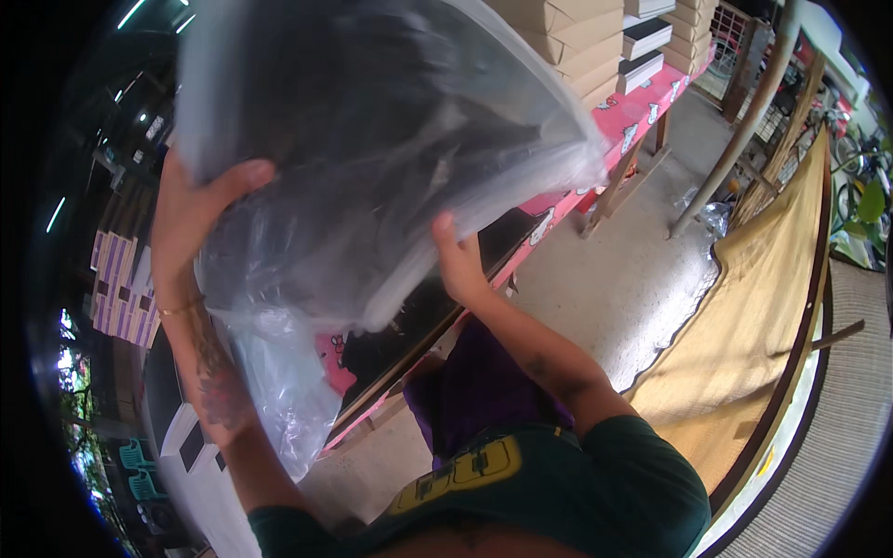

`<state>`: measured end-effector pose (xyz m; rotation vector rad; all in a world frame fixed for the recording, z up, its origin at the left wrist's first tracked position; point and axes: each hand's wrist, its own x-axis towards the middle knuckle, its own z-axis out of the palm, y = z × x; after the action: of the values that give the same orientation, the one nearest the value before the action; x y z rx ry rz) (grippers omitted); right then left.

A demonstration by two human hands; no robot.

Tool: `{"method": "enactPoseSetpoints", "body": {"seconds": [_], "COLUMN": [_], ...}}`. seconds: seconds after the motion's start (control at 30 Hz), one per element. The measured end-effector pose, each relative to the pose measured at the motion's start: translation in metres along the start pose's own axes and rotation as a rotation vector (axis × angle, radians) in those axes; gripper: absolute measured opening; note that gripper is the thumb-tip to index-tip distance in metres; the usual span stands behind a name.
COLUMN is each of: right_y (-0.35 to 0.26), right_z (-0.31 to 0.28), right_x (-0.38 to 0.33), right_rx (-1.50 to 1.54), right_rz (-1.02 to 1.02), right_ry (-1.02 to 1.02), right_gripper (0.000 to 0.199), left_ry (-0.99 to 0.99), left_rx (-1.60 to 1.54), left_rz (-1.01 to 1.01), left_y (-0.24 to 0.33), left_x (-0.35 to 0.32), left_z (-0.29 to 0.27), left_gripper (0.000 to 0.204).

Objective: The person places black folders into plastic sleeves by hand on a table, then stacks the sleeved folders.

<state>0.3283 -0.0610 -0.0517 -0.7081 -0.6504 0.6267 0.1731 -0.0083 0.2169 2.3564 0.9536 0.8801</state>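
Held up in front of me is a large clear plastic bag (391,177) with something dark and flat showing through it. What the dark thing is, I cannot make out. My left hand (191,209) grips the bag's left side, thumb lying across the front and fingers hidden behind. At the lower right edge, my right hand (459,260) pinches the bag with its thumb in front. A loose, crumpled part of the plastic hangs below my left hand. Under the bag, a black surface (400,339) lies on a table with a pink patterned cover (642,116).
Brown cardboard boxes (577,46) and black-and-white boxes (642,51) are stacked at the table's far end. Purple-and-cream stacks (121,288) stand at left, near green chairs (139,470). A slanting pole (735,139) and a tan sheet (753,325) are at right, beside the concrete floor (595,288).
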Motion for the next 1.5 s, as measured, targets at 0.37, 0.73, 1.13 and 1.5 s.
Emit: {"method": "enactPoseSetpoints", "body": {"seconds": [0.37, 0.73, 1.13, 1.5], "right_y": [-0.15, -0.075, -0.089, -0.138], "right_z": [-0.002, 0.062, 0.082, 0.108], "right_x": [0.022, 0.159, 0.145, 0.204], "right_rx": [-0.802, -1.645, -1.766, -1.522], "right_rz": [-0.038, -0.345, -0.212, -1.488], "right_ry": [-1.043, -0.942, -1.035, -0.607], "right_gripper": [0.039, 0.079, 0.083, 0.073], "left_ry": [-0.352, 0.092, -0.076, -0.322], "left_rx": [0.554, 0.294, 1.256, 0.597], "left_rz": [0.087, 0.076, 0.036, -0.18], "left_y": [-0.067, -0.1, -0.177, -0.135], "left_x": [0.022, 0.069, 0.045, 0.019], "left_z": [0.095, -0.011, 0.007, 0.04], "left_gripper": [0.088, 0.071, 0.066, 0.061]}}
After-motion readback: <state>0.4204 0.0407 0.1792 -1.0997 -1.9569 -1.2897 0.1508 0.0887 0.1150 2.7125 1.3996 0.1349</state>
